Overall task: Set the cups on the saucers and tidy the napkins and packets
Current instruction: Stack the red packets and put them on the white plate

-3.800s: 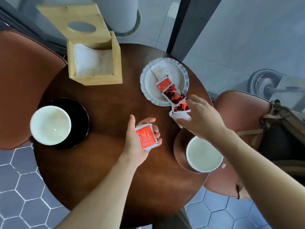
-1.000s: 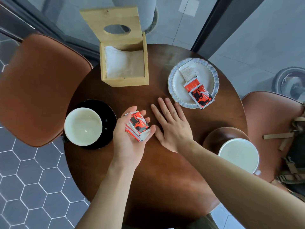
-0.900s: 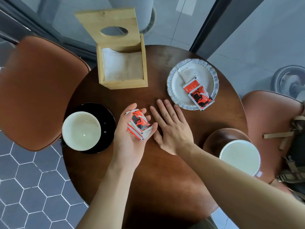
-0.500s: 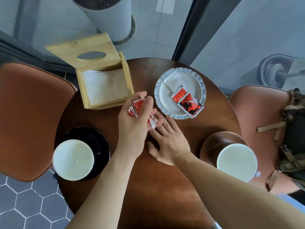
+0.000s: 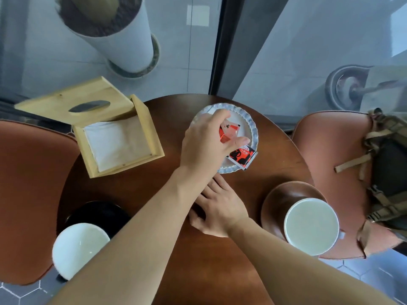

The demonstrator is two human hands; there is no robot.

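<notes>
My left hand [image 5: 207, 142] reaches over the small scalloped white plate [image 5: 252, 126] and is shut on a stack of red packets [image 5: 229, 132]. One red-and-black packet [image 5: 241, 157] lies on the plate's near edge, partly over the rim. My right hand [image 5: 218, 210] rests flat on the round brown table [image 5: 136, 190], fingers apart, partly under my left forearm. A white cup [image 5: 311, 225] stands on a brown saucer [image 5: 279, 197] at the right. Another white cup [image 5: 80, 245] stands on a black saucer [image 5: 99, 212] at the left. White napkins [image 5: 116, 143] lie in an open wooden box [image 5: 152, 133].
Brown leather chairs stand left [image 5: 28, 194] and right [image 5: 326, 146] of the table. A bag with tan straps [image 5: 387, 172] sits on the right chair. A white cylindrical planter [image 5: 114, 34] stands on the floor beyond the table, by a glass wall.
My left hand has carried the packet stack from the table's middle up and right, over the plate. My right hand stayed flat on the table. The view tilted forward.
</notes>
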